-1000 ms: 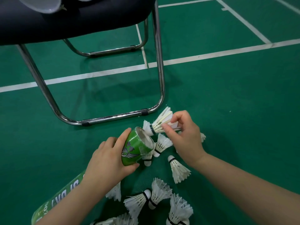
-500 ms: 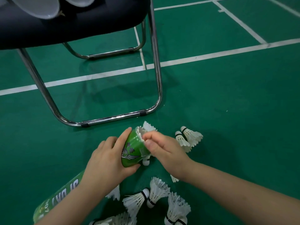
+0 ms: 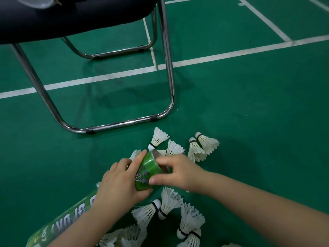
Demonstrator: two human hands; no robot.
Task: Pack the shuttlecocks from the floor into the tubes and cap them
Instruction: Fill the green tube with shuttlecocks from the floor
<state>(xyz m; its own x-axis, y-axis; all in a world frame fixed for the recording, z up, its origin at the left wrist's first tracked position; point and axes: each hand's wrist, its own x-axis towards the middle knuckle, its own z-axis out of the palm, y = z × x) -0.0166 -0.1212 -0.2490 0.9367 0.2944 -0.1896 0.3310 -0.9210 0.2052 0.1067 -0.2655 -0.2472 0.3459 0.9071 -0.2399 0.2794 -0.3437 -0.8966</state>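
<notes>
My left hand (image 3: 119, 186) grips a green shuttlecock tube (image 3: 146, 171) near its open mouth, which points up and away from me. At that mouth is my right hand (image 3: 176, 171), thumb on the tube's side and fingers over the rim. No shuttlecock sticks out of the opening. Several white feather shuttlecocks lie around: one (image 3: 158, 137) just beyond the tube, a pair (image 3: 203, 146) to the right, and a heap (image 3: 170, 207) below my hands.
A metal-framed chair (image 3: 167, 72) with a dark seat stands just beyond the pile; its floor rail (image 3: 115, 125) runs close to the nearest shuttlecock. The green court floor with white lines (image 3: 213, 58) stretches to the right and far side.
My right hand brought a shuttlecock to the tube mouth and pushed it in; it no longer shows. The hand now rests at the rim. The left hand kept its grip.
</notes>
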